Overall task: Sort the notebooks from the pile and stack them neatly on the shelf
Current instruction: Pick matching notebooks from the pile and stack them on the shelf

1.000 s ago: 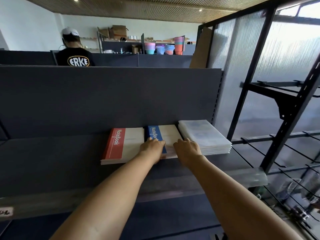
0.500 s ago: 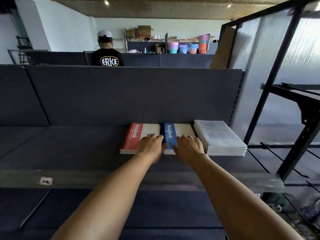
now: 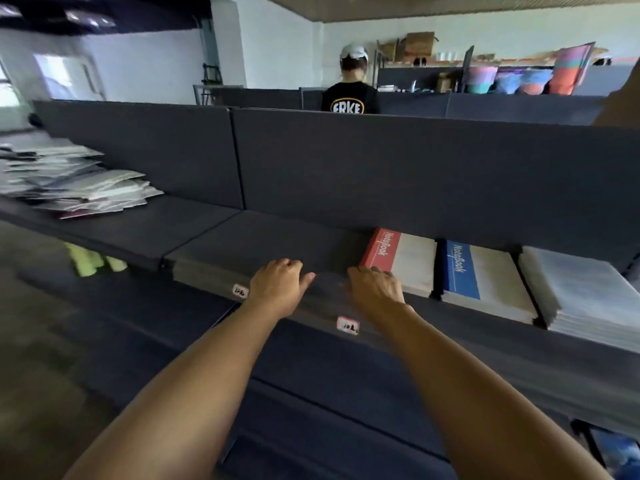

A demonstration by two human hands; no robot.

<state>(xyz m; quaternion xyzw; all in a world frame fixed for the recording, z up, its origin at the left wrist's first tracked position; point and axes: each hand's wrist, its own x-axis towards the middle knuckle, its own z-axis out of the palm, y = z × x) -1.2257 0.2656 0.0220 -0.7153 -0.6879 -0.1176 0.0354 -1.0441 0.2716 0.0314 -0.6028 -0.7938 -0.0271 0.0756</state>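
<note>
On the dark shelf (image 3: 263, 244) lie three neat stacks side by side: red-spined notebooks (image 3: 401, 261), blue-spined notebooks (image 3: 481, 278) and clear-wrapped white ones (image 3: 581, 292). A loose pile of notebooks (image 3: 76, 181) sits far left on the same shelf. My left hand (image 3: 278, 285) hovers over the shelf's front edge with fingers loosely curled and holds nothing. My right hand (image 3: 375, 289) is just left of the red stack, its fingers near that stack's front corner, empty.
A grey back panel (image 3: 381, 168) rises behind the shelf. Two price tags (image 3: 348, 324) are stuck on the front lip. A person in a black shirt (image 3: 349, 95) stands beyond the panel. Lower shelves run below, with yellow-green items (image 3: 90, 263) underneath at left.
Both hands have come off the blue notebook stack and shifted left along the shelf. My view has swung left, so the loose pile now shows.
</note>
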